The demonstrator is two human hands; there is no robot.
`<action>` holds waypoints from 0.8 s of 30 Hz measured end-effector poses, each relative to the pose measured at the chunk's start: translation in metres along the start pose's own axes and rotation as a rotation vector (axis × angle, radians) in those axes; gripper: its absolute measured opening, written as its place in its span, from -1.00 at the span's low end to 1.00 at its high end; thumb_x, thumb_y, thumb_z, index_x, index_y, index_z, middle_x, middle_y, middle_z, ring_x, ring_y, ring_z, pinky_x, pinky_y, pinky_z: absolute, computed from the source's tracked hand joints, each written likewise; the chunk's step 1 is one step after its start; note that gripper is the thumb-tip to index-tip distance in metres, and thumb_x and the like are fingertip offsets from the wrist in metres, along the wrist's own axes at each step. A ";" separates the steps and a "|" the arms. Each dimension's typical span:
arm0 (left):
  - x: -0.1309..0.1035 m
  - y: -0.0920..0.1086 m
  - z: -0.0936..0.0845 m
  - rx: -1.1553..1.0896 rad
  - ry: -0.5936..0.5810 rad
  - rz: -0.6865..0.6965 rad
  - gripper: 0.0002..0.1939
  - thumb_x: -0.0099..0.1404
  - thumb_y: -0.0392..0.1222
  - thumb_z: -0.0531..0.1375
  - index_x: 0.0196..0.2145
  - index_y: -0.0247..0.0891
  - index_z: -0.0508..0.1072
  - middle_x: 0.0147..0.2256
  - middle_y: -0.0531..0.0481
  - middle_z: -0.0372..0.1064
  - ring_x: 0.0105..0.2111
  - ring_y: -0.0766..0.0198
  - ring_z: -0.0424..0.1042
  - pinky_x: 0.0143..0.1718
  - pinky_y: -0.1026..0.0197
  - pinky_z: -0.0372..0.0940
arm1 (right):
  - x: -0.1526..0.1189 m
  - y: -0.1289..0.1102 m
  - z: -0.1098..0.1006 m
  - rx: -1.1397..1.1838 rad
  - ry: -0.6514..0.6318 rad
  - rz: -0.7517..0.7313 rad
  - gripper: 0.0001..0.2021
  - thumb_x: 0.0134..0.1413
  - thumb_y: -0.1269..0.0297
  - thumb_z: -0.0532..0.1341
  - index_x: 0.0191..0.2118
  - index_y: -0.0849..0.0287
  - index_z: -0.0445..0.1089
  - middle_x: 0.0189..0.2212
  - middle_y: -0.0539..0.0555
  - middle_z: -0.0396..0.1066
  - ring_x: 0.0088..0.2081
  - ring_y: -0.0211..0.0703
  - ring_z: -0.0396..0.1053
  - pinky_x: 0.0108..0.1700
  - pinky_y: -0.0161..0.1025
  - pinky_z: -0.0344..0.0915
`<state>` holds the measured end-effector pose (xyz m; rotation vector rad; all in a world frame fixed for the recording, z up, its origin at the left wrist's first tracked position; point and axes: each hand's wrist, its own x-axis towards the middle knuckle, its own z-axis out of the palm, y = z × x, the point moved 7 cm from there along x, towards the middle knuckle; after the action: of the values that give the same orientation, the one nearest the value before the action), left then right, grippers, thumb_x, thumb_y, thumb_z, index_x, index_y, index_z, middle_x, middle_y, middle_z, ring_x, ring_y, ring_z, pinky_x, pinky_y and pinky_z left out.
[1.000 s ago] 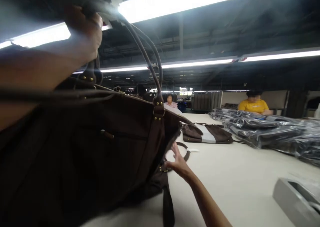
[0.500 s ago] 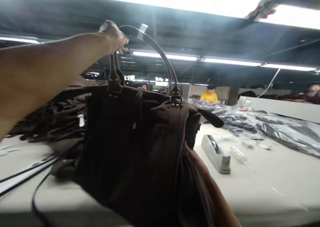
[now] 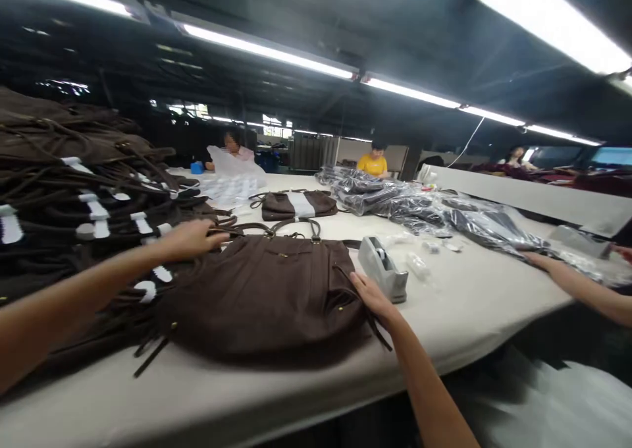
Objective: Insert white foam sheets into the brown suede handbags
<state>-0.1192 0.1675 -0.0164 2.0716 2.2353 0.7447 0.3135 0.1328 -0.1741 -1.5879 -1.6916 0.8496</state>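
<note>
A dark brown handbag [image 3: 276, 296] lies on the table in front of me, its two handles pointing away. My left hand [image 3: 192, 238] is at its upper left corner, thumb and fingers closed around a dark strap or tab there; the exact part is hard to make out. My right hand [image 3: 374, 298] rests against the bag's right side, fingers stretched out over its edge. Thin dark cords hang from both sides of the bag. Just beyond my right hand stands a grey tape dispenser [image 3: 382, 270].
A high pile of brown bags [image 3: 74, 171] with white tags fills the left. Another brown bag [image 3: 320, 203] with a white band lies farther back. Plastic-wrapped goods [image 3: 395, 197] cover the right rear. A co-worker's arm [image 3: 577, 283] reaches in from the right; other people sit behind.
The handbag has come down from being held up by its handle and now lies on the table. My left hand has dropped from the handle to the bag's corner.
</note>
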 end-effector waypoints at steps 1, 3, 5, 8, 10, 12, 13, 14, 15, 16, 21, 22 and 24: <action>-0.021 -0.019 0.022 -0.028 -0.040 -0.022 -0.67 -0.03 0.07 0.32 -0.46 -0.24 0.44 -0.38 -0.10 0.53 -0.21 -0.10 0.52 -0.12 0.01 0.37 | -0.009 0.005 0.002 0.047 0.011 -0.004 -0.36 0.23 -0.21 -0.02 0.11 0.25 0.37 0.17 0.24 0.32 0.26 0.04 0.18 0.31 -0.04 0.02; -0.060 -0.055 0.054 -0.089 -0.071 -0.086 -0.68 -0.06 0.09 0.27 -0.45 -0.19 0.43 -0.30 -0.13 0.54 -0.14 -0.15 0.50 -0.06 -0.01 0.36 | -0.027 0.015 0.007 0.182 0.043 0.022 -0.22 0.17 -0.30 -0.01 0.27 0.24 0.20 0.31 0.23 0.11 0.35 0.02 0.01 0.36 -0.06 -0.11; -0.092 -0.082 0.072 -0.145 -0.042 -0.177 -0.64 -0.03 0.13 0.20 -0.36 -0.18 0.43 -0.18 -0.18 0.53 -0.01 -0.20 0.44 0.05 -0.07 0.30 | -0.043 0.016 0.017 0.294 0.047 0.025 -0.21 0.16 -0.28 0.03 0.34 0.17 0.08 0.36 0.16 -0.01 0.38 -0.03 -0.08 0.38 -0.06 -0.15; -0.127 -0.101 0.082 -0.244 0.000 -0.315 -0.55 0.09 0.19 0.06 -0.22 -0.17 0.39 -0.13 -0.16 0.51 -0.02 -0.13 0.45 0.03 -0.04 0.33 | -0.050 0.008 0.028 0.346 0.103 -0.048 -0.21 0.08 -0.17 0.23 0.33 0.12 0.10 0.32 0.13 0.11 0.34 0.01 0.04 0.37 -0.02 -0.06; -0.145 -0.099 0.086 -0.376 -0.011 -0.378 -0.52 0.14 0.23 0.02 -0.19 -0.17 0.37 -0.20 -0.09 0.53 -0.14 -0.01 0.51 -0.12 0.07 0.41 | -0.041 0.010 0.027 0.367 0.173 -0.064 -0.26 -0.03 -0.13 0.32 0.21 0.20 0.31 0.17 0.19 0.33 0.23 0.09 0.23 0.30 0.00 0.10; -0.161 -0.092 0.089 -0.573 -0.019 -0.432 -0.52 0.14 0.26 0.07 -0.20 -0.18 0.36 -0.28 -0.02 0.52 -0.25 0.08 0.51 -0.27 0.17 0.41 | -0.027 0.022 0.024 0.407 0.219 -0.013 -0.35 -0.09 -0.16 0.33 0.02 0.26 0.48 -0.01 0.22 0.49 0.09 0.15 0.38 0.19 0.02 0.25; -0.168 -0.088 0.090 -0.656 -0.011 -0.450 -0.53 0.13 0.25 0.12 -0.23 -0.19 0.37 -0.32 0.00 0.50 -0.29 0.11 0.50 -0.32 0.20 0.39 | -0.021 0.031 0.020 0.411 0.242 0.021 -0.37 -0.13 -0.18 0.33 -0.06 0.27 0.53 -0.08 0.22 0.53 0.03 0.18 0.42 0.14 0.03 0.29; -0.174 -0.086 0.089 -0.705 0.011 -0.463 -0.55 0.11 0.24 0.16 -0.25 -0.19 0.38 -0.35 0.03 0.48 -0.32 0.14 0.47 -0.34 0.23 0.36 | -0.017 0.040 0.014 0.400 0.262 0.051 -0.37 -0.17 -0.20 0.34 -0.12 0.28 0.55 -0.14 0.21 0.55 -0.01 0.20 0.44 0.11 0.04 0.31; -0.179 -0.085 0.086 -0.713 0.046 -0.469 -0.57 0.10 0.22 0.18 -0.29 -0.20 0.39 -0.38 0.04 0.46 -0.34 0.16 0.44 -0.35 0.24 0.34 | -0.015 0.048 0.009 0.379 0.273 0.070 -0.37 -0.19 -0.21 0.34 -0.15 0.28 0.57 -0.18 0.20 0.57 -0.04 0.20 0.45 0.08 0.03 0.33; -0.182 -0.085 0.083 -0.681 0.088 -0.468 -0.58 0.10 0.21 0.18 -0.31 -0.21 0.40 -0.40 0.06 0.44 -0.35 0.18 0.42 -0.34 0.25 0.31 | -0.016 0.055 0.004 0.346 0.271 0.081 -0.37 -0.19 -0.22 0.34 -0.17 0.28 0.57 -0.20 0.19 0.57 -0.06 0.21 0.46 0.05 0.02 0.34; -0.185 -0.090 0.071 -0.575 0.204 -0.471 -0.60 0.10 0.18 0.17 -0.29 -0.19 0.43 -0.35 0.09 0.42 -0.28 0.18 0.40 -0.23 0.26 0.28 | -0.052 0.042 -0.024 -0.035 0.387 -0.042 -0.45 0.04 -0.22 0.20 -0.20 0.22 0.59 -0.14 0.22 0.53 -0.10 0.14 0.44 -0.02 -0.01 0.34; -0.184 -0.090 0.070 -0.573 0.201 -0.463 -0.60 0.09 0.18 0.17 -0.27 -0.19 0.43 -0.34 0.09 0.43 -0.27 0.19 0.40 -0.22 0.27 0.28 | -0.062 0.028 -0.031 -0.146 0.494 -0.129 -0.47 0.08 -0.21 0.18 -0.21 0.21 0.59 -0.10 0.24 0.50 -0.07 0.14 0.42 0.01 0.00 0.31; -0.182 -0.088 0.069 -0.568 0.190 -0.447 -0.59 0.09 0.18 0.18 -0.26 -0.20 0.44 -0.32 0.08 0.43 -0.26 0.18 0.41 -0.21 0.27 0.27 | -0.081 -0.005 -0.036 -0.322 0.671 -0.318 -0.50 0.14 -0.15 0.17 -0.16 0.21 0.57 -0.06 0.27 0.45 -0.01 0.12 0.37 0.07 0.01 0.27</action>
<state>-0.1573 0.0176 -0.1638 1.2393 2.1065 1.3617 0.3445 0.0528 -0.1521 -1.5088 -1.5486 -0.1268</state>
